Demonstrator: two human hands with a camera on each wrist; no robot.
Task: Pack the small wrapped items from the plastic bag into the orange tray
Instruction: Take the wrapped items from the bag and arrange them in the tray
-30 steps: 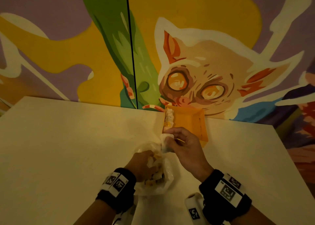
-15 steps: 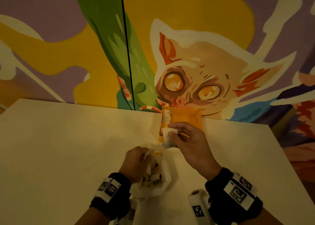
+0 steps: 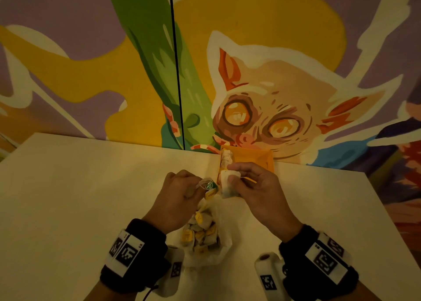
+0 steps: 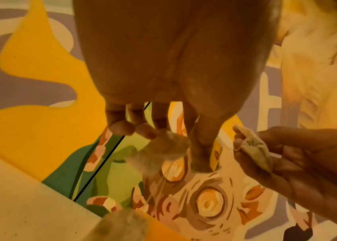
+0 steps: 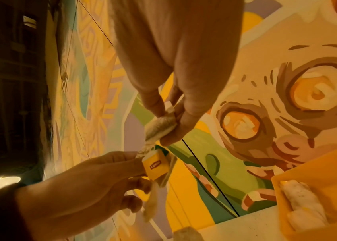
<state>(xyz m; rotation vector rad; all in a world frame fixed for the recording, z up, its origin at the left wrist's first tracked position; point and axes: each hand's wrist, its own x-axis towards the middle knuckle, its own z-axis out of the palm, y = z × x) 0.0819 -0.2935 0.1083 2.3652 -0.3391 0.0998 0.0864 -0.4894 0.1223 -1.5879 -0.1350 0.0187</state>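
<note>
The clear plastic bag [image 3: 217, 243] lies on the table between my wrists, with several tea bags with yellow tags inside. My left hand [image 3: 200, 186] is raised above it and pinches a tea bag [image 4: 163, 150] whose yellow tag [image 5: 156, 168] hangs beside my fingers. My right hand [image 3: 230, 175] pinches a second white tea bag [image 3: 227, 183] just in front of the orange tray [image 3: 255, 158]. The two hands nearly touch. A row of tea bags [image 5: 304, 207] lies along the tray's left side.
The tray stands at the far edge of the pale table [image 3: 79, 198], against a painted mural wall [image 3: 273, 84]. The table's right edge [image 3: 387, 221] runs close beside my right arm.
My left hand has come up out of the plastic bag with a tea bag and moved toward my right hand. My right hand kept its tea bag near the tray.
</note>
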